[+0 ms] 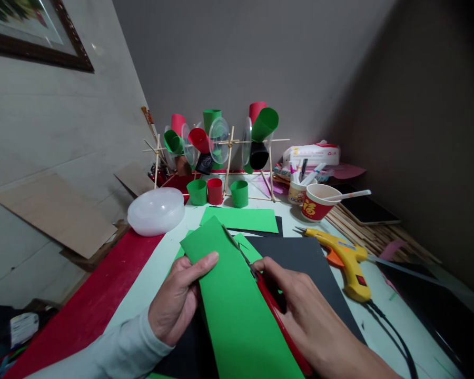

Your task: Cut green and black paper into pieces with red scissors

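Note:
A sheet of bright green paper (237, 300) is pinched along its left edge by my left hand (181, 292), thumb on top. My right hand (300, 310) grips red-handled scissors (274, 310). Their blades (239, 248) lie along the sheet's right edge, with a narrow green strip (248, 247) just beyond them. Underneath is a large black sheet (296, 258). Behind the blades, a green paper rectangle (256, 218) rests over a smaller black piece. How far the blades are parted is hard to make out.
A stick frame (229, 158) bears clear discs and coloured paper tubes at the back. Short green and red paper rings (215, 191) stand before it. Left sits a translucent bowl (156, 211); right are a paper cup (318, 202), a yellow glue gun (349, 263) with cord, and wooden sticks (363, 226).

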The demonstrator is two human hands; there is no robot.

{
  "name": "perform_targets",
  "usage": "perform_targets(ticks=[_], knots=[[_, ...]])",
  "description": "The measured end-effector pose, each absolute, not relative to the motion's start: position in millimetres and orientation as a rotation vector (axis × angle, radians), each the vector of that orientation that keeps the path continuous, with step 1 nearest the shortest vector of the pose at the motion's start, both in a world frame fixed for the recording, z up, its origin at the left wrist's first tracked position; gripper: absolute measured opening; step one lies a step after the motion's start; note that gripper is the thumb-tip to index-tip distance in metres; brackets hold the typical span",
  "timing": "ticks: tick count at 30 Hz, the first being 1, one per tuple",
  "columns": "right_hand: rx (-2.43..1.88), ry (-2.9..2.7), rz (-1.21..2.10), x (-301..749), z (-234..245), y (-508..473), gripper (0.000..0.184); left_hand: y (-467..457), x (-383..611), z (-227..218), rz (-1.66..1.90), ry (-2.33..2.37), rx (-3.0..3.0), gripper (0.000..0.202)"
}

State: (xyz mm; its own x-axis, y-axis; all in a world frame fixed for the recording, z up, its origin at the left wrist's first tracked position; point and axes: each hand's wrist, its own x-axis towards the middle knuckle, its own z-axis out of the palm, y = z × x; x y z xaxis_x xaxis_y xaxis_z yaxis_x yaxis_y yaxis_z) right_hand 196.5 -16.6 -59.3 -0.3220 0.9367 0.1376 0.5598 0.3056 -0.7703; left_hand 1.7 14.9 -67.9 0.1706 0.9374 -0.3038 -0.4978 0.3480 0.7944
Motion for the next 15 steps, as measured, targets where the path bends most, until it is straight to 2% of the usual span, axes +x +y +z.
perform_targets(ticks=[15], knots=[[-1.356,-2.048,0.867,196.5,-67.4,-16.2,0.015,13.3,2.7,-66.6,1.090,0.891,0.594,0.023]])
